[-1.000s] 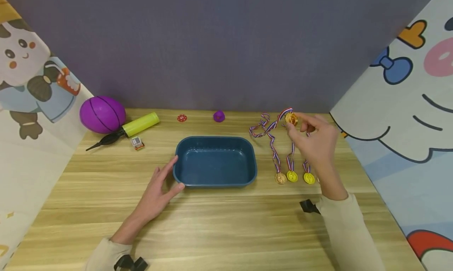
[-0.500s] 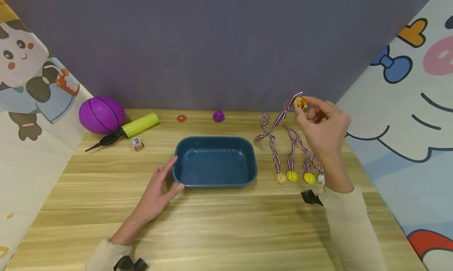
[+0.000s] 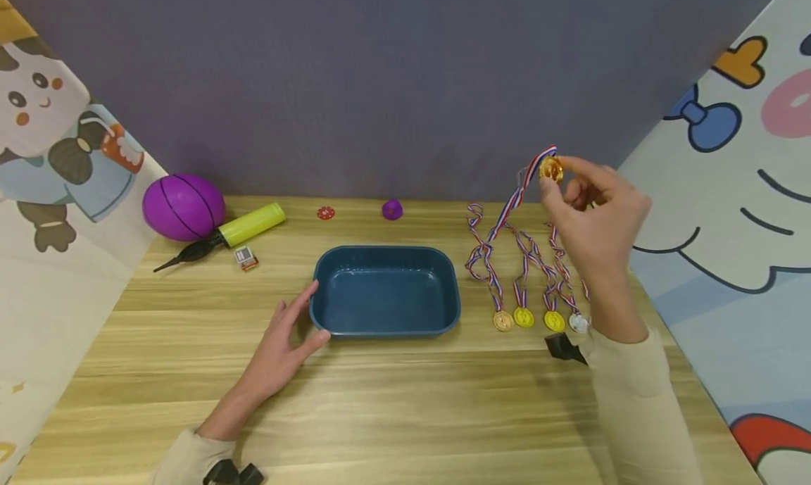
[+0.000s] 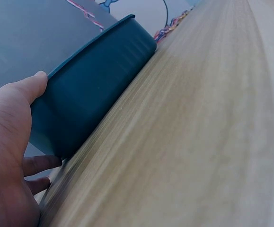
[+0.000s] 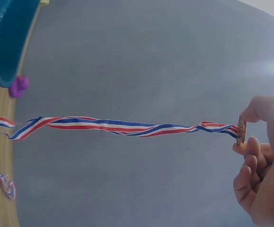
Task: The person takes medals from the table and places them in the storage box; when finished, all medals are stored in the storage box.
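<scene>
The right hand (image 3: 592, 214) pinches a small gold plastic medal (image 3: 550, 169) between thumb and fingers and has carried it higher over the last second, so its red, white and blue striped ribbon (image 3: 514, 198) now hangs taut, with the far end trailing on the light wooden table (image 3: 405, 414) beside four other medals (image 3: 538, 320). The medal is coming clear of that row. The left hand (image 3: 281, 348) stays open, fingers resting against the dark blue plastic rectangular tray (image 3: 386, 326).
</scene>
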`<state>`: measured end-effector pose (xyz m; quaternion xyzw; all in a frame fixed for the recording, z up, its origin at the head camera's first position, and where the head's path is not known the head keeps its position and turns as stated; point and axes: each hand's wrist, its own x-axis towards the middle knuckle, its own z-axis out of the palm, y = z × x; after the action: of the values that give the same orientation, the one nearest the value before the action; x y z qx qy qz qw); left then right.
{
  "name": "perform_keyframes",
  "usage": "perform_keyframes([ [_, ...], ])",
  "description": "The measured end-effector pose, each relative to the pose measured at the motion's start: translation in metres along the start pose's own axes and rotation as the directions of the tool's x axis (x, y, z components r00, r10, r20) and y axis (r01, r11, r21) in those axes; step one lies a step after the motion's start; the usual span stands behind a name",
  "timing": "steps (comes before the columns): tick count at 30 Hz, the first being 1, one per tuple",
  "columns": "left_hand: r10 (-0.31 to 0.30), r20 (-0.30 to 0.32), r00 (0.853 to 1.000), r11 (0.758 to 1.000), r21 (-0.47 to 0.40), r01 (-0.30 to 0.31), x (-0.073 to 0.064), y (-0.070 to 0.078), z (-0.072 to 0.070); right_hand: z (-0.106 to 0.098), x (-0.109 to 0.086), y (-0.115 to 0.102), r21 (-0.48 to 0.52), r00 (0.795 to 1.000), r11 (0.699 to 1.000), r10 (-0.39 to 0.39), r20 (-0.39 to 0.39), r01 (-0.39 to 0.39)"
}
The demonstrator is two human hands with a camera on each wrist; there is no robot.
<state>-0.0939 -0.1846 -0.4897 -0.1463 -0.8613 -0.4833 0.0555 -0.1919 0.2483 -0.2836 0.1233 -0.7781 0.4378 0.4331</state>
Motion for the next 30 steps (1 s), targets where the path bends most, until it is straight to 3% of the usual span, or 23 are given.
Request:
perform_keyframes([
  [8,-0.015,-0.002,1.0,1.0,0.005,0.015,-0.001,0.0,-0.001,0.006,0.018,-0.024,0.029,1.0,0.999,-0.019,-0.025,0.02],
  [20,-0.01,0.0,1.0,1.0,0.001,0.01,-0.001,0.0,0.0,0.013,0.034,-0.063,0.248,0.997,0.966,-0.066,-0.039,0.074],
  [26,-0.002,0.003,1.0,1.0,-0.002,0.002,-0.001,-0.001,0.0,0.018,0.031,-0.073,0.34,0.997,0.938,-0.079,0.018,0.068],
  [30,0.002,0.001,1.0,1.0,-0.002,-0.002,-0.002,-0.001,0.0,0.022,0.017,-0.068,0.315,0.986,0.947,-0.102,0.129,0.057],
])
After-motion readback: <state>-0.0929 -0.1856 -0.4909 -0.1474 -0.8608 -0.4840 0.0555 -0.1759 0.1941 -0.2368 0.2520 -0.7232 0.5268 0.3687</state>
